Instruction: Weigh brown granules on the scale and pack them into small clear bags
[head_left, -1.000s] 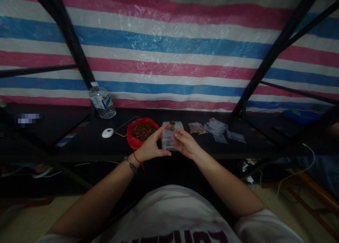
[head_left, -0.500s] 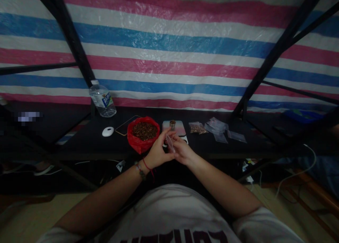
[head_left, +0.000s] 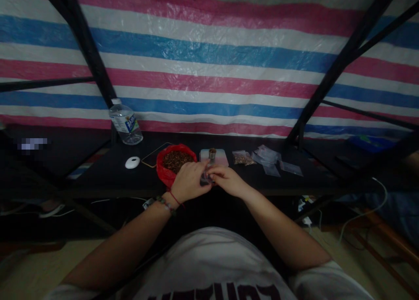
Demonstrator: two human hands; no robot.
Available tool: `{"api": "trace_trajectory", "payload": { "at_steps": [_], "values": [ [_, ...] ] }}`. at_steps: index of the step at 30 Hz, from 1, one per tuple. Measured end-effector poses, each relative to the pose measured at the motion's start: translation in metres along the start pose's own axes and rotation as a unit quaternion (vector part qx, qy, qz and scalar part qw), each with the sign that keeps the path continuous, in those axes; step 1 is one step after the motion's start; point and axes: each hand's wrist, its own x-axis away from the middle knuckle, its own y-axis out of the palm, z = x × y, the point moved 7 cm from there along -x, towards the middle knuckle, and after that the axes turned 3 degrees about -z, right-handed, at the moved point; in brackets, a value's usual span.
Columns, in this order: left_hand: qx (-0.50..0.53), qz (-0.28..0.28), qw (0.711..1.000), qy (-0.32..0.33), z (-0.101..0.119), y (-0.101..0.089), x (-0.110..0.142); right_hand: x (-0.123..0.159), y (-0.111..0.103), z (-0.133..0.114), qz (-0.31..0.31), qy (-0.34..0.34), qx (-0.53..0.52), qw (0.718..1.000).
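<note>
Between my two hands is a small clear plastic bag (head_left: 206, 178), partly hidden by the fingers. My left hand (head_left: 189, 181) is closed on its left side, back of the hand up. The fingertips of my right hand (head_left: 229, 180) pinch the bag from the right. Just beyond them a small cup (head_left: 212, 153) with brown contents stands on a pale digital scale (head_left: 221, 157). Left of the scale, partly behind my left hand, sits a red plastic bag (head_left: 163, 171) of brown seeds or grains (head_left: 176, 160).
Right of the scale lie a filled small bag (head_left: 242, 158) and several flat clear bags (head_left: 266, 156). A white oval device (head_left: 132, 162), a thin wire frame (head_left: 149, 161) and a plastic bottle (head_left: 126, 123) are on the left. Black frame posts (head_left: 88, 42) flank the black table (head_left: 255, 184).
My left hand has turned palm down and shifted left over the red bag's near edge. My right hand has moved slightly up and right, its fingers now pinching the small bag.
</note>
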Motion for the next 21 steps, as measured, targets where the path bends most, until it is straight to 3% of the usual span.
{"api": "trace_trajectory", "payload": {
  "at_steps": [5,10,18,21],
  "values": [
    [-0.041,-0.044,0.998,0.018,0.015,0.006,0.003,-0.002,0.01,0.01,-0.055,0.022,0.156,0.986],
    [-0.05,-0.071,0.996,0.004,0.017,0.007,0.002,-0.004,0.012,0.016,-0.066,0.034,0.206,0.976],
    [0.013,-0.042,0.999,0.029,0.008,0.003,0.002,-0.002,0.011,0.006,-0.042,-0.013,0.111,0.993],
    [0.033,-0.02,0.999,0.018,-0.002,0.001,0.0,-0.006,0.001,0.014,0.023,-0.01,0.045,0.999]
  ]
}}
